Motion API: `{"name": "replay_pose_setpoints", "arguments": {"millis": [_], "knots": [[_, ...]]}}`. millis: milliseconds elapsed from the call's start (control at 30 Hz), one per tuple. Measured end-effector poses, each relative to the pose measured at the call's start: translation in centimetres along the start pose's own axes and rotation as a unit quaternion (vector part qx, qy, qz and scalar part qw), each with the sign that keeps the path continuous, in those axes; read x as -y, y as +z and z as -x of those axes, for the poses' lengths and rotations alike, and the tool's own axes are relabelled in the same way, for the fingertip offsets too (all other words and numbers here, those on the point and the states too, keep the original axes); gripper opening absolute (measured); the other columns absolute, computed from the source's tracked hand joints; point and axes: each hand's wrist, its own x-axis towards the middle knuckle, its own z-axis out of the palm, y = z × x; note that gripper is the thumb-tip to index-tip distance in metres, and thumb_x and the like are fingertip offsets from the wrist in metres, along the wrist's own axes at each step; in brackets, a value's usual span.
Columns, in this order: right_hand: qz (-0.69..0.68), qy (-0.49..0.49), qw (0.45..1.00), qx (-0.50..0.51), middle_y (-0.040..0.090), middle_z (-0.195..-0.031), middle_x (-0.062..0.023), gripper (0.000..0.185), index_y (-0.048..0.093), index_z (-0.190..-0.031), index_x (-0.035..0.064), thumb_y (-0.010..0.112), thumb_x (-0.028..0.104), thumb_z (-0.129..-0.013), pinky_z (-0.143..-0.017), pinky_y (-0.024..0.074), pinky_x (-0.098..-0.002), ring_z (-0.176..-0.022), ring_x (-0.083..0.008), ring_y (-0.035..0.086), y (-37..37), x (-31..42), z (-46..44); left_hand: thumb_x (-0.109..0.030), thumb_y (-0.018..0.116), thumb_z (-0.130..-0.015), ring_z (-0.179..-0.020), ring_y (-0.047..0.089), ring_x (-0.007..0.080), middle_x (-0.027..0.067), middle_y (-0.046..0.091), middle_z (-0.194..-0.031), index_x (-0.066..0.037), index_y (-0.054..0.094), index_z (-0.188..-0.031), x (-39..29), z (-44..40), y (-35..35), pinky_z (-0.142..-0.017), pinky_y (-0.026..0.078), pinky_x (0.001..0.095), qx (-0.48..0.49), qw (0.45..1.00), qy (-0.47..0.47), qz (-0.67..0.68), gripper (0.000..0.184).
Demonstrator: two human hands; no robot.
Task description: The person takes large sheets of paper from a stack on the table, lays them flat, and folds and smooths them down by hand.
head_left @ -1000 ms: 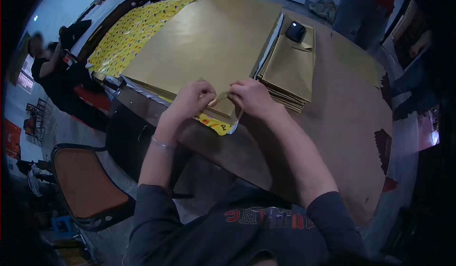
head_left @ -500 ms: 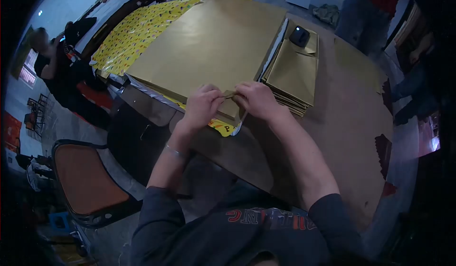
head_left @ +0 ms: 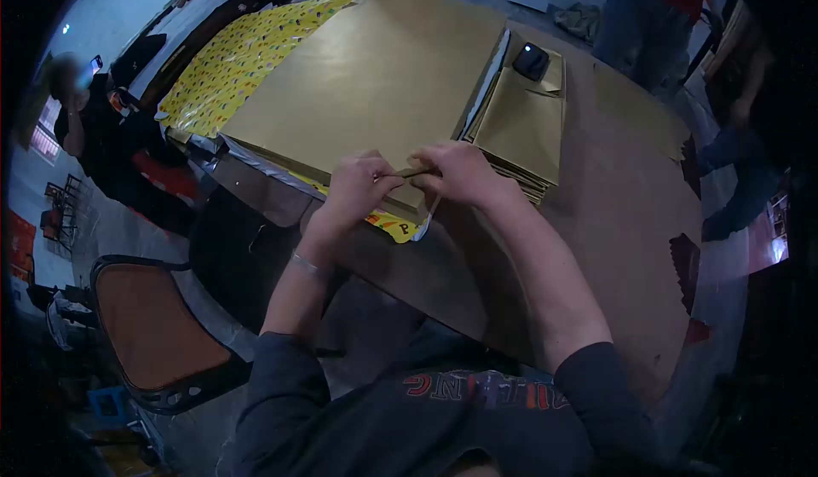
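My left hand point(head_left: 358, 189) and my right hand point(head_left: 462, 175) are close together over the near corner of a stack of large gold paper sheets point(head_left: 375, 76). Both are closed in a pinch on a narrow folded edge of gold paper point(head_left: 415, 173), which spans the short gap between my fingertips. Whether this edge belongs to the top sheet is hard to make out. Yellow printed paper point(head_left: 394, 228) pokes out below the stack's corner. Just right of my right hand lies a pile of folded gold paper point(head_left: 521, 123), with a small black device point(head_left: 531, 62) on top.
The stacks rest on a brown-covered round table point(head_left: 613, 221) with torn dark red edging. More yellow printed paper point(head_left: 256, 59) spreads at the far left. A brown-backed chair point(head_left: 162, 323) stands at the left. One person point(head_left: 128, 153) is at the left, others stand beyond the table.
My fingers have shifted slightly along the paper edge, and the right hand's grip looks a little looser and turned. The view has tilted slightly. The person at left has raised a hand toward the head.
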Motion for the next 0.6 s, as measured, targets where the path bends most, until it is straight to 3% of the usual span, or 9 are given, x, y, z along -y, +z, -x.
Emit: {"name": "replay_pose_setpoints", "arguments": {"millis": [167, 267, 333, 400, 467, 500, 600], "knots": [[-0.004, -0.028, 0.999, -0.037, 0.067, -0.091, -0.0111, 0.028, 0.067, -0.099, 0.0094, 0.071, 0.031, -0.082, -0.075, 0.0523, -0.0425, -0.087, -0.0318, 0.065, 0.6, -0.3, 0.2, -0.017, 0.077, -0.075, -0.073, 0.063, 0.0306, 0.0112, 0.063, -0.075, -0.004, 0.070, -0.077, -0.2, 0.0, 0.3, -0.068, 0.050, 0.0403, -0.015, 1.000, 0.014, -0.007, 0.015], [0.028, -0.040, 0.998, -0.026, 0.066, -0.089, -0.0114, 0.021, 0.068, -0.092, 0.0091, 0.067, 0.029, -0.085, -0.073, 0.0518, -0.0437, -0.085, -0.0334, 0.064, 0.8, -0.5, -0.2, -0.015, 0.077, -0.075, -0.070, 0.063, 0.0300, 0.0105, 0.063, -0.073, -0.006, 0.067, -0.079, -1.3, 0.4, 0.1, -0.066, 0.050, 0.0401, -0.100, 0.993, 0.051, -0.044, 0.014], [0.001, -0.018, 0.999, -0.032, 0.066, -0.088, -0.0125, 0.020, 0.067, -0.091, 0.0089, 0.064, 0.029, -0.088, -0.072, 0.0516, -0.0447, -0.083, -0.0351, 0.064, 0.6, -0.5, -0.1, -0.015, 0.076, -0.076, -0.070, 0.062, 0.0299, 0.0099, 0.062, -0.074, -0.007, 0.066, -0.081, -2.5, 1.5, -0.4, -0.065, 0.050, 0.0408, -0.153, 0.987, 0.030, 0.037, 0.013], [0.007, -0.004, 0.999, -0.037, 0.066, -0.087, -0.0131, 0.021, 0.067, -0.092, 0.0088, 0.064, 0.029, -0.088, -0.072, 0.0516, -0.0451, -0.083, -0.0354, 0.064, 0.3, -0.4, -0.5, -0.016, 0.074, -0.079, -0.070, 0.062, 0.0316, 0.0102, 0.063, -0.078, -0.007, 0.066, -0.081, -2.4, 1.8, -0.4, -0.065, 0.050, 0.0420, -0.116, 0.992, 0.030, 0.046, 0.012], [0.005, 0.034, 0.999, -0.027, 0.066, -0.086, -0.0145, 0.020, 0.067, -0.093, 0.0092, 0.063, 0.028, -0.088, -0.072, 0.0515, -0.0459, -0.083, -0.0363, 0.064, -0.2, 0.2, -0.5, -0.019, 0.071, -0.080, -0.077, 0.063, 0.0333, 0.0114, 0.063, -0.081, -0.005, 0.065, -0.083, -2.0, 1.4, -0.6, -0.069, 0.050, 0.0433, 0.017, 0.997, 0.067, -0.019, 0.015], [0.004, 0.034, 0.999, -0.027, 0.066, -0.086, -0.0145, 0.020, 0.067, -0.093, 0.0092, 0.063, 0.028, -0.088, -0.072, 0.0515, -0.0459, -0.083, -0.0363, 0.064, 0.2, 0.1, -0.6, -0.023, 0.068, -0.080, -0.085, 0.063, 0.0335, 0.0129, 0.065, -0.084, -0.003, 0.067, -0.084, -1.9, 0.8, -0.9, -0.076, 0.050, 0.0436, 0.048, 0.996, 0.059, -0.039, 0.020], [-0.011, -0.004, 0.998, -0.061, 0.066, -0.087, -0.0148, 0.020, 0.068, -0.094, 0.0095, 0.063, 0.028, -0.087, -0.073, 0.0519, -0.0454, -0.085, -0.0366, 0.064, 0.5, -0.6, -0.8, -0.024, 0.068, -0.077, -0.091, 0.063, 0.0326, 0.0139, 0.065, -0.088, -0.004, 0.071, -0.085, -2.0, -0.9, -2.1, -0.081, 0.050, 0.0429, 0.122, 0.984, 0.096, -0.083, 0.022]]}}
